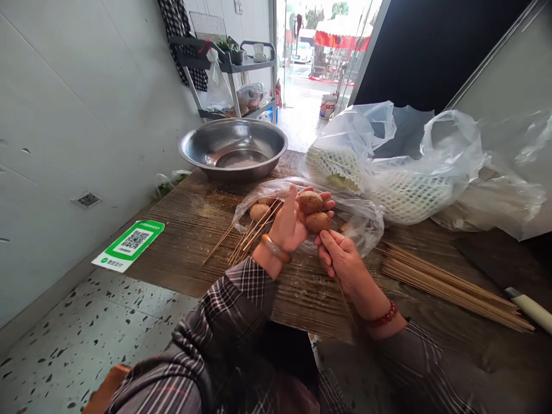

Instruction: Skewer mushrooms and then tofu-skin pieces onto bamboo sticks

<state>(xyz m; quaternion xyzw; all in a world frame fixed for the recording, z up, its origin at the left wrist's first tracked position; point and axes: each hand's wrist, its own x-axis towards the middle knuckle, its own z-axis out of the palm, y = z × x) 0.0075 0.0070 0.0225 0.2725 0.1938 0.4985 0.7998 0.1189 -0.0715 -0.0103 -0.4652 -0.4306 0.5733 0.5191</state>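
Observation:
Two brown potatoes (pixel 310 202) sit one above the other against the palm and fingers of my left hand (pixel 290 225), which supports them from the far side. My right hand (pixel 344 260) is closed around a thin wooden skewer (pixel 344 296), close to the lower potato (pixel 318 222). The skewer's tip is hidden, seemingly inside the potatoes. Left of my left wrist, more potatoes (pixel 260 212) with several skewers (pixel 239 244) pointing toward me lie on a clear plastic bag (pixel 366 221).
A steel basin (pixel 233 167) stands at the back of the wooden table (pixel 190 230). Bagged produce in foam netting (pixel 414 192) fills the back right. Loose skewers (pixel 448 284) lie right, beside a knife (pixel 532 307). A green QR card (pixel 131 244) lies at the left edge.

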